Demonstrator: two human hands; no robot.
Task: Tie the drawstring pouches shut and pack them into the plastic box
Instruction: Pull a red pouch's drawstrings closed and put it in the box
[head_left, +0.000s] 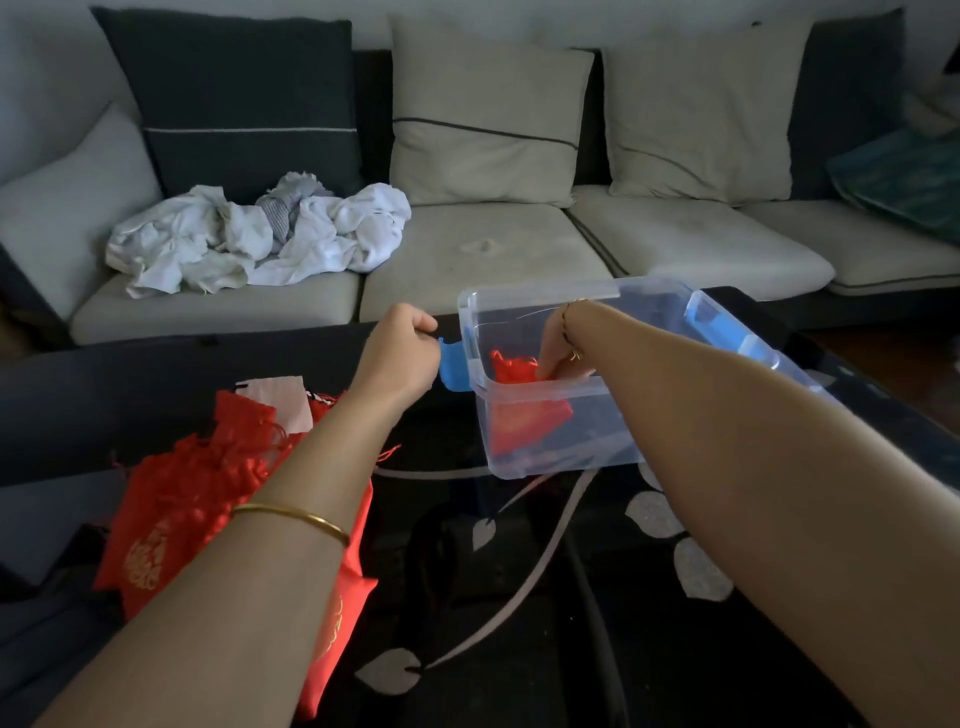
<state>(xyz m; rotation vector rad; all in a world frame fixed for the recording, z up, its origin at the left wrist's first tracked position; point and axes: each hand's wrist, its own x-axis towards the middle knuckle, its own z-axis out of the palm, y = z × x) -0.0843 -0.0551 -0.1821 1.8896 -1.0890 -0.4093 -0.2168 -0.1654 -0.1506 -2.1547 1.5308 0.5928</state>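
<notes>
A clear plastic box with blue latches stands on the dark glass table, right of centre. My right hand reaches down inside it, fingers on a red drawstring pouch lying against the box's near-left wall. My left hand is curled into a fist at the box's left blue latch, gripping it. A pile of red pouches with gold print lies on the table at the left, partly under my left forearm.
A pink-white pouch or paper sits behind the red pile. Beyond the table is a grey sofa with cushions and crumpled white cloths. The table has a leaf pattern.
</notes>
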